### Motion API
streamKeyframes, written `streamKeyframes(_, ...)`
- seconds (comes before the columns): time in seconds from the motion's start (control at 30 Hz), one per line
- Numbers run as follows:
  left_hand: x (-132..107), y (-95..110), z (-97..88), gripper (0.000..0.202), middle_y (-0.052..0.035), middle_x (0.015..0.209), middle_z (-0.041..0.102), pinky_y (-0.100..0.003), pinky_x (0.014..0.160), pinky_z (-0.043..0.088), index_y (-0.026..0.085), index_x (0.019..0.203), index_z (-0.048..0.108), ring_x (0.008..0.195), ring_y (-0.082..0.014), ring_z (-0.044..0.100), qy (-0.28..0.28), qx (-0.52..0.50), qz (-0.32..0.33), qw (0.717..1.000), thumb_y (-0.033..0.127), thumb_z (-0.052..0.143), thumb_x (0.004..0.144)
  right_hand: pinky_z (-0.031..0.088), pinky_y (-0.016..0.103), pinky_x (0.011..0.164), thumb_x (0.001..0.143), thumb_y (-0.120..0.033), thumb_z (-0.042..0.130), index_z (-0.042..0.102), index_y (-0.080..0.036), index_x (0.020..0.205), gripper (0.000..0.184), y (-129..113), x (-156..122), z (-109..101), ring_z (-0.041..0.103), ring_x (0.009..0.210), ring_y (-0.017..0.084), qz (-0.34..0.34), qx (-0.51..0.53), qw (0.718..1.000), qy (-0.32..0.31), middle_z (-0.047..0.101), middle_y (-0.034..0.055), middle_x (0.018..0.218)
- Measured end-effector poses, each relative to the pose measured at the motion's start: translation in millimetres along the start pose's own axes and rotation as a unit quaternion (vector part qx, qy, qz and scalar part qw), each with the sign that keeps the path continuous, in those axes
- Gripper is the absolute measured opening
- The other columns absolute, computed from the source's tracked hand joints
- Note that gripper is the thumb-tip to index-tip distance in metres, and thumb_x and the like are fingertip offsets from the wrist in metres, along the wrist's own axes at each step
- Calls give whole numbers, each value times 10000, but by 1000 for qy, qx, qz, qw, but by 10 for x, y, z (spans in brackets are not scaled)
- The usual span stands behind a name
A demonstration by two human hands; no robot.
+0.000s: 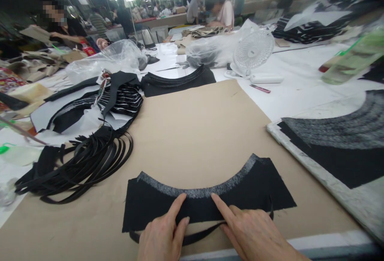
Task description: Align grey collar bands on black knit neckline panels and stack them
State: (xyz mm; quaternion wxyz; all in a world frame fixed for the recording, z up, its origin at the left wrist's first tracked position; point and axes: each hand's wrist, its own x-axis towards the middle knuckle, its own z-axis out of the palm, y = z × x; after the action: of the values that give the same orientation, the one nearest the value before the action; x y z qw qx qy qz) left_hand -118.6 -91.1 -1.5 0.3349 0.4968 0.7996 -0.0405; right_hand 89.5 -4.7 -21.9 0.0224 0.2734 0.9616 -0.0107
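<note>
A curved black fabric piece [255,189] with a grey fuzzy inner edge lies flat on a sheet of brown cardboard [192,129]. My left hand [163,237] rests on its lower middle, index finger stretched forward onto the cloth. My right hand [255,235] lies beside it, index finger pointing at the grey edge. Both hands press flat with fingers extended and hold nothing. A thin black strip [201,235] curves under the piece between my hands.
A heap of thin black curved strips [81,165] lies left, with stacked black pieces [177,81] behind. At the right, a board carries large black and grey curved cloth [345,141]. A white desk fan [253,51], plastic bags [120,57] and other people stand farther back.
</note>
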Motion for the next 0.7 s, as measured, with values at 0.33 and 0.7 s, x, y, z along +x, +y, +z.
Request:
streamKeyframes(0.33, 34, -39, 35, 496, 23, 754, 671, -223, 620, 375, 359, 1439, 341, 706, -171, 653, -8, 8, -9, 1000, 350, 395, 946, 107, 339, 445, 737, -156, 592, 428, -118, 1365, 650, 0, -7, 13, 622, 481, 162, 17, 19, 999, -30, 660, -9, 685)
streamKeyframes(0.7, 25, -23, 19, 450, 10, 753, 677, -236, 621, 393, 328, 1410, 387, 696, -174, 666, 12, -1, -17, 1000, 329, 376, 961, 138, 336, 449, 749, -141, 572, 399, -147, 1386, 660, 12, 21, -92, 628, 503, 159, 4, 26, 998, -55, 683, -13, 719)
